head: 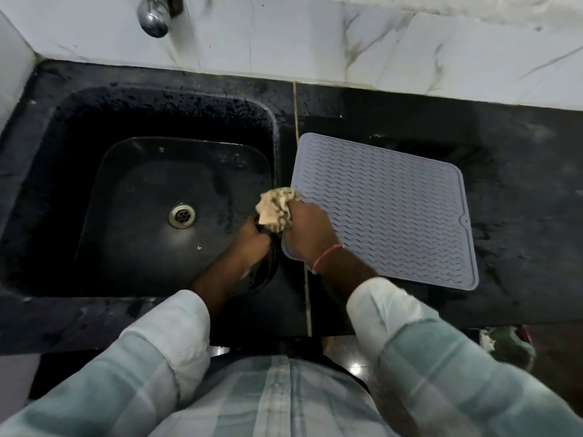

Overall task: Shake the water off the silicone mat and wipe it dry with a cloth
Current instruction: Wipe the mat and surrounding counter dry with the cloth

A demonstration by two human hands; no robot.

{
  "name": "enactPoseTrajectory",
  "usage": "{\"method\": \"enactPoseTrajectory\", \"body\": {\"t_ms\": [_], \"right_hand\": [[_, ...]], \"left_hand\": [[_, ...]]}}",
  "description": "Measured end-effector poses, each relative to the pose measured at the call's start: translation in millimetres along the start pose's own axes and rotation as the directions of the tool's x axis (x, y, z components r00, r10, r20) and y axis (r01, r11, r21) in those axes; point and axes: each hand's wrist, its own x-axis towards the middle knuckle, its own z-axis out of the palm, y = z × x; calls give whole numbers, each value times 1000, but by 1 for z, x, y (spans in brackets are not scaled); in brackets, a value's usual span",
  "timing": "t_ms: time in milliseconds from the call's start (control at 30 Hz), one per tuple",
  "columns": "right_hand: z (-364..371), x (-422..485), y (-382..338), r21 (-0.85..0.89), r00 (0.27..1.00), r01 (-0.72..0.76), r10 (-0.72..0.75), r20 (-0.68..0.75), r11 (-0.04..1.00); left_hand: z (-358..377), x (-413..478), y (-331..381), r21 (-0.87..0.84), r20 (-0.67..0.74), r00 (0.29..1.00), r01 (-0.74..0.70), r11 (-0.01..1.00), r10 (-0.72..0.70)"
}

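Black stone counter, wet sheen in patches; dark sink sunk into it just left of both hands. Grey silicone mat lies flat on the counter, spreading right and away from the right hand, ribbed face up, its near-left corner under that wrist. Flat lay likely chosen so the counter backs the mat against wiping pressure. The right hand is clenched around a bunched beige cloth, pressing it at the mat's left edge, beside the sink rim. Probably the start of a wipe. Left hand sits just left of the right one, at the sink's rim, fingers curled toward the cloth's underside; whether it grips cloth, mat corner or rim, cannot tell. Drain left of the left hand, handy for runoff.
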Motion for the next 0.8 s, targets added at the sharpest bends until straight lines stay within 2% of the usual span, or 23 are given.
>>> {"method": "enactPoseTrajectory", "body": {"t_ms": [67,167,233,300,333,367,433,467,567,633,733,800], "right_hand": [[1,-23,1,54,999,25,-27,39,998],[-25,-32,4,298,993,-23,-14,120,954],[-48,-14,8,378,995,-77,94,-28,923],[-60,14,13,311,961,-103,175,-214,945],[-59,25,13,255,955,-102,166,-246,962],[-54,34,11,185,969,-78,119,-218,980],[-30,39,6,12,998,-12,13,-58,1000],[-19,32,-1,-54,1000,-6,5,-21,999],[5,-8,-14,-170,1000,0,-4,-20,985],[8,-35,-18,-186,999,28,-23,26,982],[-11,-42,-10,23,989,69,-71,133,997],[-34,-25,0,227,991,-9,-22,131,974]], "left_hand": [[-2,5,-6,-81,-17,998,56,995,-57],[-3,4,-1,-127,-76,993,77,989,-87],[-3,6,4,-88,-113,989,85,992,-95],[-4,10,4,-83,-133,987,79,993,-89],[-4,11,5,-86,-142,985,81,993,-93],[-4,13,4,-90,-154,983,87,992,-100],[-7,12,5,-97,-179,977,101,990,-118],[-10,12,4,-92,-192,973,109,990,-125],[-17,24,-13,-101,-204,968,126,987,-144],[-18,23,-16,-142,-199,967,133,981,-159],[-17,19,-8,-140,-223,962,128,982,-157],[-16,22,-6,-107,-225,966,110,988,-132]]}}
